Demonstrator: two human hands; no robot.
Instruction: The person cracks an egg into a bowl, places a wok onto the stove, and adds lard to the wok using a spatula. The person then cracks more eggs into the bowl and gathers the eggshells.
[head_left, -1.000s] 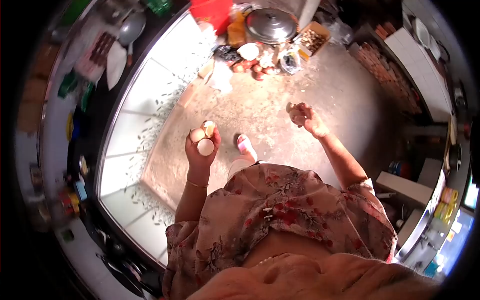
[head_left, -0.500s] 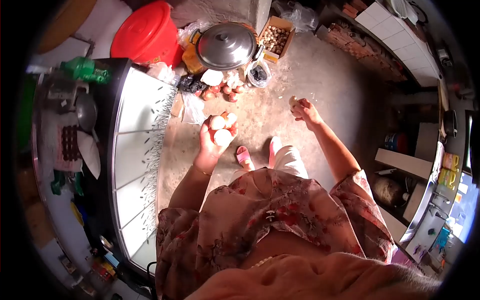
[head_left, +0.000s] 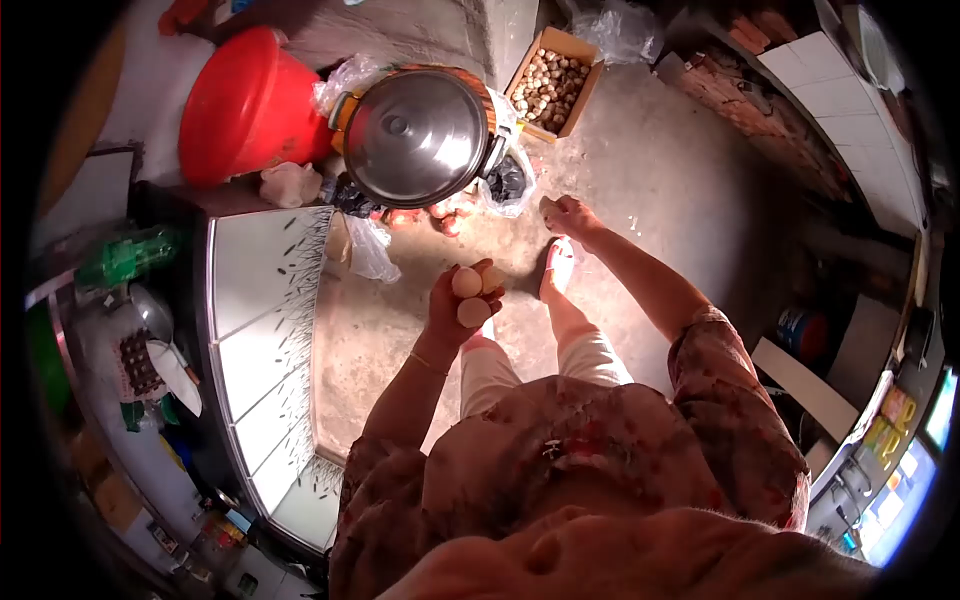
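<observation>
Pale eggshells point(head_left: 467, 282) are cupped in my left hand point(head_left: 447, 305), with my fingers curled round them; at least one shell looks broken. Ahead and to the right, my right hand point(head_left: 573, 216) is closed round a small pale piece that looks like eggshell. It is partly hidden by my fingers. Both hands are over the concrete floor, apart from each other. Past them stands a large pot with a metal lid point(head_left: 416, 138), and beside it lies a plastic bag with something black inside point(head_left: 508, 182).
A red bucket point(head_left: 232, 108) stands at the upper left. A cardboard box point(head_left: 580, 97) of small round items is beyond the pot. Onions point(head_left: 450, 224) and a white plastic bag point(head_left: 372, 250) lie on the floor. A tiled counter point(head_left: 262, 345) runs along the left.
The view has moved forward, bringing the pot, bucket and box closer. One foot has stepped forward. My left hand still holds the shells; my right hand has come inward.
</observation>
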